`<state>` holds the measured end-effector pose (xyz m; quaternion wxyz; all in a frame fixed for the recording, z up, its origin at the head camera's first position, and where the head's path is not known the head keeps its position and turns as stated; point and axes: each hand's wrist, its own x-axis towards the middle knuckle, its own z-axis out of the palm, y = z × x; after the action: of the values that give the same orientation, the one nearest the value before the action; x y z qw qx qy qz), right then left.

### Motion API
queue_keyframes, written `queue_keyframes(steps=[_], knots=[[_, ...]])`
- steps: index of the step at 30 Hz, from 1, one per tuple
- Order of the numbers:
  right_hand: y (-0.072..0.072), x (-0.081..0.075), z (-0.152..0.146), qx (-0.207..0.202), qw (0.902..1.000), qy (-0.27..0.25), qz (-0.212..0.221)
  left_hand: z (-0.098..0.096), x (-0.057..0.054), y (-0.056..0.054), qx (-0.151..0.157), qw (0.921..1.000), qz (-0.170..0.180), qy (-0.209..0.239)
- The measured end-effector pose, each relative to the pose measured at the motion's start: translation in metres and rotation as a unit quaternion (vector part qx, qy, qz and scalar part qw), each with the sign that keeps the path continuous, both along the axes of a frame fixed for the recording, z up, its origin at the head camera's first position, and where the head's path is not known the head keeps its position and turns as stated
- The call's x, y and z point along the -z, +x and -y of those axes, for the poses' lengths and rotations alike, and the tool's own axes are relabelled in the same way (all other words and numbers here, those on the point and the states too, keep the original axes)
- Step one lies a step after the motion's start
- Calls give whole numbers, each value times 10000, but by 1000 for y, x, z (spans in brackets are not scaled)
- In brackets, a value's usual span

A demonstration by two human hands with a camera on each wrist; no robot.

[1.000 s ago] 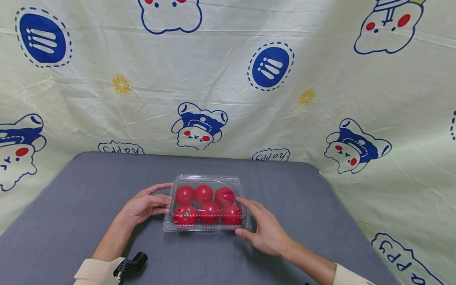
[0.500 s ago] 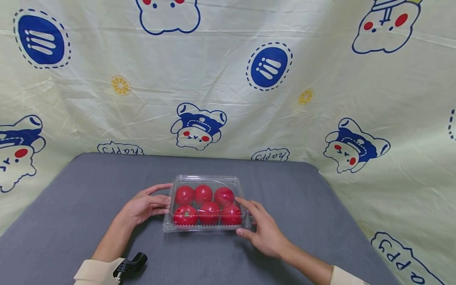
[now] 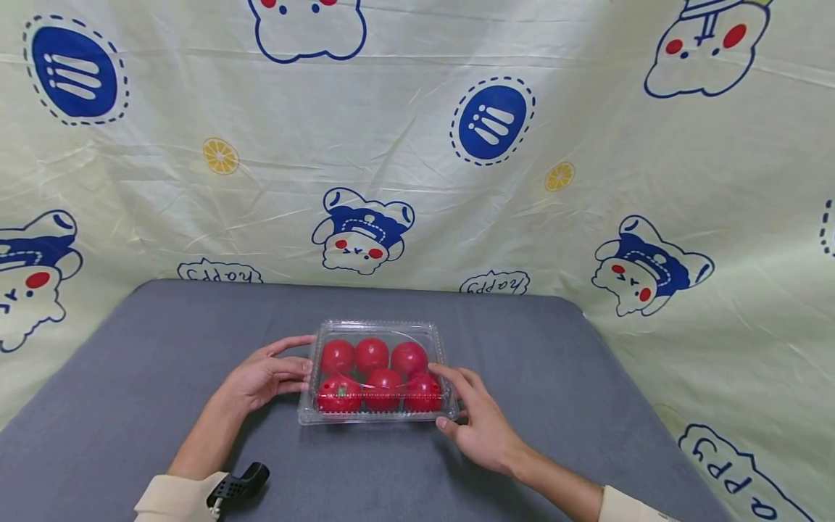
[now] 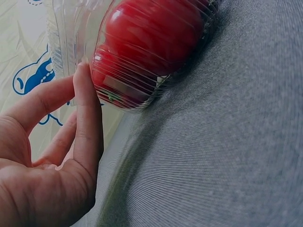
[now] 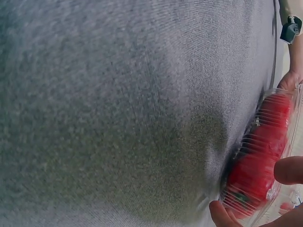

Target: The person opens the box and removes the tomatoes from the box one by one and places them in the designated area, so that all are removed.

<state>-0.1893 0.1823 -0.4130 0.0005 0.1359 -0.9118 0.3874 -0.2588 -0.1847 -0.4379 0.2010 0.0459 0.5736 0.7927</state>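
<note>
Several red tomatoes sit in two rows inside a clear plastic clamshell container on the grey table. Its lid lies over them. At the container's left side, my left hand holds the edge; in the left wrist view, the thumb and index fingertips come together at the clear rim. My right hand grips the front right corner, with the index finger over the lid's right edge and the thumb at the lower front. The right wrist view shows the container at the far right between the fingers, partly cut off.
Grey cloth covers the table. Behind it hangs a pale curtain with blue cartoon prints. A black strap device sticks out from the left sleeve cuff.
My right thumb has shifted slightly to the right along the container's front corner. The left hand and the container stay in place.
</note>
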Motion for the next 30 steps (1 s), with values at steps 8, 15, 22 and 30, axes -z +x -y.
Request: queue_keyframes(steps=[8,15,22,30], knots=[[2,3,3,124,9999,-92,16,-1,-1,1,-43,9999,-37,-107],[3,2,5,76,9998,-139,95,-1,-1,0,-78,9999,-22,-62],[3,-4,1,-112,9980,-428,457,0,-1,0,-150,9998,9,-158],[0,-12,-1,265,9967,-578,513,0,-2,2,-95,9999,-73,-120]])
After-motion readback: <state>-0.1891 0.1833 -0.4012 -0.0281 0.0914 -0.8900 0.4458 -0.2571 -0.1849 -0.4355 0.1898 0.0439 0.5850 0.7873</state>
